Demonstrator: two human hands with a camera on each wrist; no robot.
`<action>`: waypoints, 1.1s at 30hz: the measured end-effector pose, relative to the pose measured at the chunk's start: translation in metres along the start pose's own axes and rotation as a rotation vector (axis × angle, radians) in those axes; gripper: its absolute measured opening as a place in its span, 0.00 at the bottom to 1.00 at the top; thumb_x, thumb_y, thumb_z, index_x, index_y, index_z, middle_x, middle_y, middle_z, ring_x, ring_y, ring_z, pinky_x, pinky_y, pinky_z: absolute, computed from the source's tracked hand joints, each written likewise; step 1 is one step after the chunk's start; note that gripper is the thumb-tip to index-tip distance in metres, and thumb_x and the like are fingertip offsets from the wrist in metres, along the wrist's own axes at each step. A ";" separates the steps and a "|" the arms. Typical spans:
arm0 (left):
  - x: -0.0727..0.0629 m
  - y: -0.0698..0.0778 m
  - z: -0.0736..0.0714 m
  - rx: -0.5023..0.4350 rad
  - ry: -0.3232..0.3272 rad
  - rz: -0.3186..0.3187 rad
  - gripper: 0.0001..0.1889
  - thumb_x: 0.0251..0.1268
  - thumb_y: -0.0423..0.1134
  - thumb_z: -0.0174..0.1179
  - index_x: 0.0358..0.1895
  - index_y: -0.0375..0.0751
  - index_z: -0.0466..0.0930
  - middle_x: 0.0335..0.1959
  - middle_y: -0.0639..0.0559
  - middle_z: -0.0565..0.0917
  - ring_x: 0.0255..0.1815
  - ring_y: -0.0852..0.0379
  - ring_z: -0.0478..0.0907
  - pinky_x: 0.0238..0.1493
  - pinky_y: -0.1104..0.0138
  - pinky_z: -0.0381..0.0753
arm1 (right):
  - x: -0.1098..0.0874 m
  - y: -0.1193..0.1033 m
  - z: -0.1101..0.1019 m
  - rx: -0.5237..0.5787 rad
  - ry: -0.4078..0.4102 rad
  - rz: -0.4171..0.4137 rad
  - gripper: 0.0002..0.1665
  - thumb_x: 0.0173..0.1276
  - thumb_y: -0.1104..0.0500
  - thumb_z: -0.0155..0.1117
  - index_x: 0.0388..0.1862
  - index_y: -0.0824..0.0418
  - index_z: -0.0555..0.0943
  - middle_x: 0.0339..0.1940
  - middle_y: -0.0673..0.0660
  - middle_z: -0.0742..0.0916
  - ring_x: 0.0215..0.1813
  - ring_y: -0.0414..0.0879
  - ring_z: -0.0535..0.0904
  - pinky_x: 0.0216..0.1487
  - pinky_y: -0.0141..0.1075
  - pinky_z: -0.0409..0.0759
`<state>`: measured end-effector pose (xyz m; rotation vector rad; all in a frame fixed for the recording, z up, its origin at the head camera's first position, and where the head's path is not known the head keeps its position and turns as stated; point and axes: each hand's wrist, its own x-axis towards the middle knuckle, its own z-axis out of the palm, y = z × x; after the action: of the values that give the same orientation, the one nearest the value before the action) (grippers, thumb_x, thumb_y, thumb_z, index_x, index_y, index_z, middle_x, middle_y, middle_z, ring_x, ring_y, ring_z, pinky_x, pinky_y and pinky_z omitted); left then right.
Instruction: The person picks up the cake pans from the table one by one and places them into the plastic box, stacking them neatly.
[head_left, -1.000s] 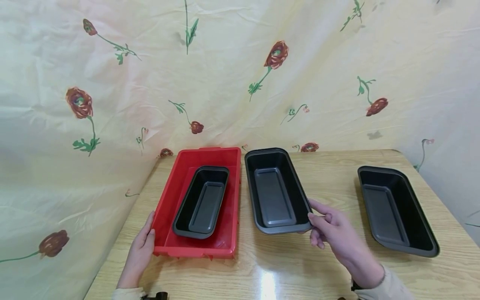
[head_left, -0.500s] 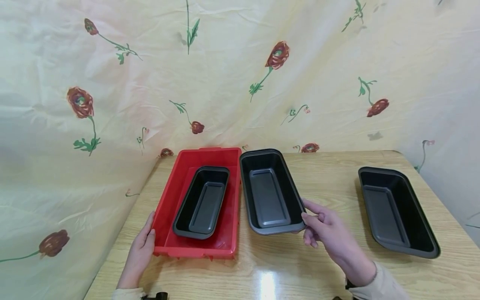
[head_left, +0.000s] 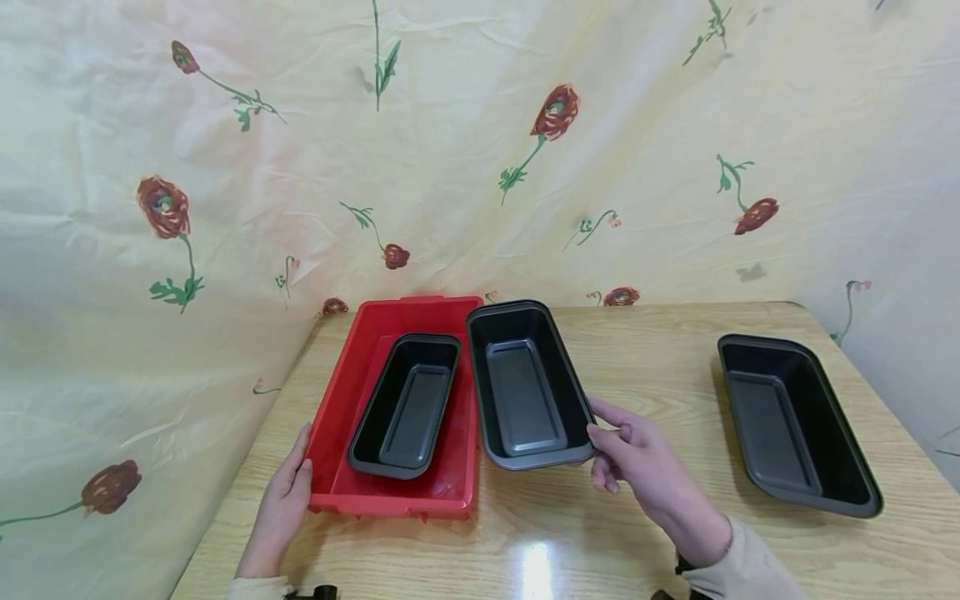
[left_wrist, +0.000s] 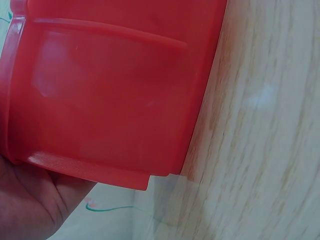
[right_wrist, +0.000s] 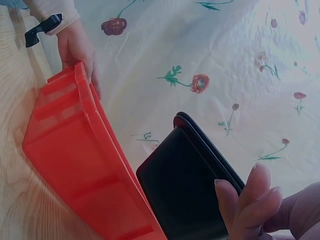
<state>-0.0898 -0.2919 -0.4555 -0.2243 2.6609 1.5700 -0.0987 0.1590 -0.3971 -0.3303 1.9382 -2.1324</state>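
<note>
In the head view, my right hand [head_left: 648,462] pinches a dark metal loaf pan [head_left: 522,396] at its near right corner, thumb on the rim. This pan is tilted and overlaps the right rim of a red plastic bin [head_left: 390,504]. Its edge looks doubled in the right wrist view, where the pan [right_wrist: 185,185] is seen from outside, beside the bin wall. A smaller dark loaf pan [head_left: 412,408] lies inside the bin. At the near left corner, my left hand [head_left: 283,496] holds the bin, fingers along its side; the left wrist view shows the bin's outer wall [left_wrist: 110,100] close up.
Another dark loaf pan [head_left: 795,429] rests on the right part of the light wood table [head_left: 652,358]. A flower-patterned cloth [head_left: 465,158] hangs behind the table and along its left side.
My right hand has carried its loaf pan left, from beside the red bin until it overlaps the bin's right rim. My left hand and the other pans stay in place.
</note>
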 end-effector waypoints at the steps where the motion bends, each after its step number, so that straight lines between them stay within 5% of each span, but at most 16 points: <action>1: 0.000 0.000 0.000 0.002 0.000 -0.003 0.30 0.80 0.36 0.35 0.79 0.57 0.40 0.79 0.44 0.45 0.76 0.38 0.47 0.64 0.51 0.66 | 0.001 0.000 0.001 0.002 -0.004 -0.005 0.34 0.78 0.64 0.47 0.73 0.80 0.50 0.28 0.59 0.89 0.16 0.39 0.77 0.16 0.26 0.72; 33: 0.000 -0.001 0.001 -0.018 0.010 0.000 0.29 0.80 0.36 0.36 0.79 0.55 0.41 0.79 0.45 0.46 0.76 0.39 0.48 0.64 0.50 0.66 | 0.026 0.001 0.037 0.055 -0.069 0.024 0.34 0.76 0.66 0.46 0.74 0.79 0.49 0.24 0.55 0.87 0.15 0.39 0.76 0.15 0.25 0.70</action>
<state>-0.0897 -0.2911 -0.4566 -0.2338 2.6554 1.5979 -0.1114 0.1151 -0.3946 -0.3635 1.8326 -2.1257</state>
